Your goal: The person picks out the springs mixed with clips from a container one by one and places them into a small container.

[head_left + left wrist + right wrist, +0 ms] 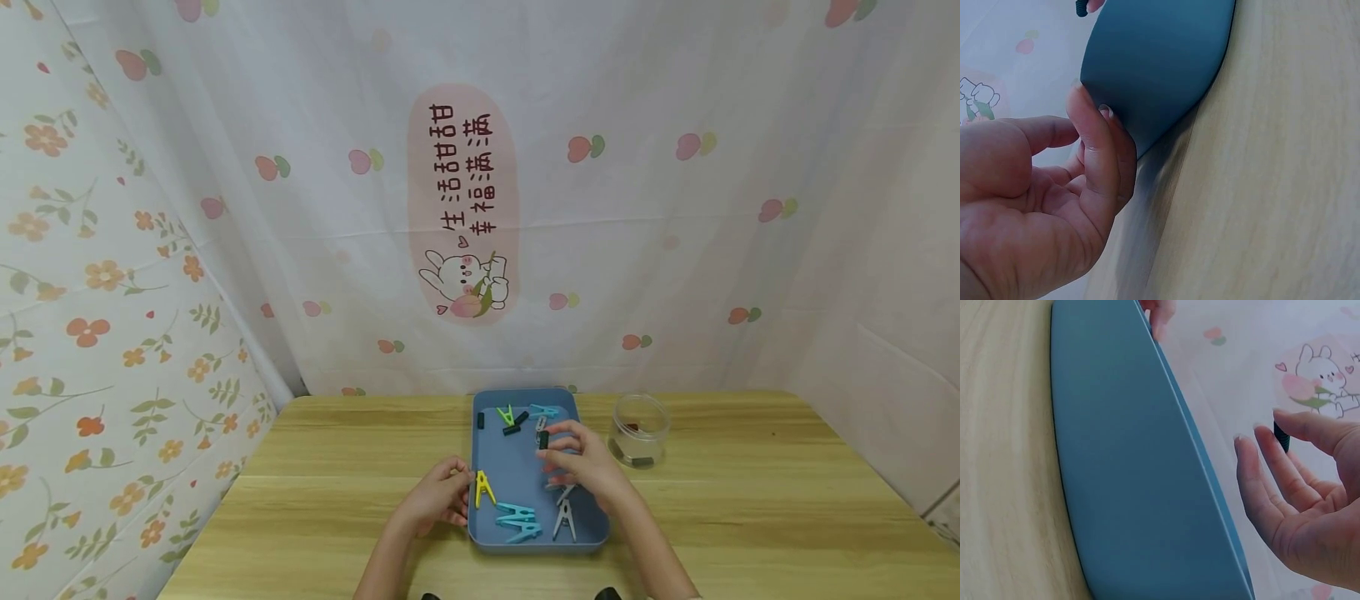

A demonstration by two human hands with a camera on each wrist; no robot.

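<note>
My right hand point(588, 468) pinches a small dark ribbed cylinder point(1281, 436) between thumb and fingertips, above the right side of a blue tray point(517, 547). At the tray's left rim, my left hand point(442, 497) holds the edge with curled fingers, some against the outer wall point(1154, 56). A yellow clothespin point(483, 490) lies inside, right by these fingers. Light-blue clothespins point(517, 523) are at the near end, and grey ones point(565, 521) lie under and in front of my right hand. More dark cylinders point(512, 430) lie toward the far end, near a green clothespin point(506, 415).
Right of the tray, a clear round jar point(639, 429) stands on the wooden table point(360, 467), with a dark piece and a reddish one in it. Another light-blue clothespin point(543, 411) lies at the tray's far end. A patterned curtain point(637, 208) hangs behind the table.
</note>
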